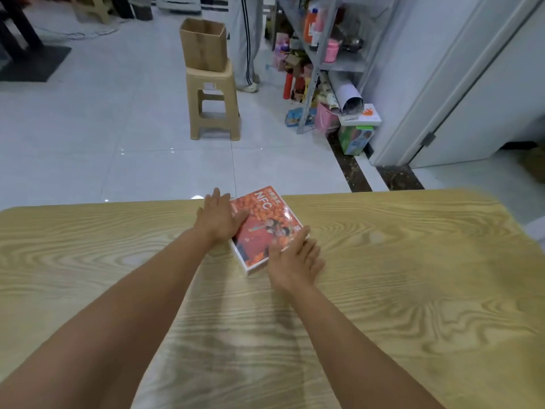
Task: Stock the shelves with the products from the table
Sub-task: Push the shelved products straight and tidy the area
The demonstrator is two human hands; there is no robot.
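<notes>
**Red box on surface, one hand at each side**

Containers: An open-topped cardboard box stands on a beige plastic stool on the tiled floor, beyond the far edge of the surface. Its contents cannot be seen from this angle. To the right of the stool, a grey metal shelf rack holds bottles, including an orange one, and a pink jar. Under and around its lowest shelf lie rolls of paper, a pink bag and several small cartons. A person in striped grey trousers stands between the stool and the rack.

Task item: A flat red box printed with orange fruit and the letters NFC lies face up on the surface. It sits near the far edge, about mid-width, turned at an angle.

Hands: The left hand has its fingers straight and together, laid along the left side of the red box, with the thumb resting across the top face. The right hand has its fingers extended against the near right side, with the thumb touching the top near the corner. Neither hand is curled around the box.
</notes>
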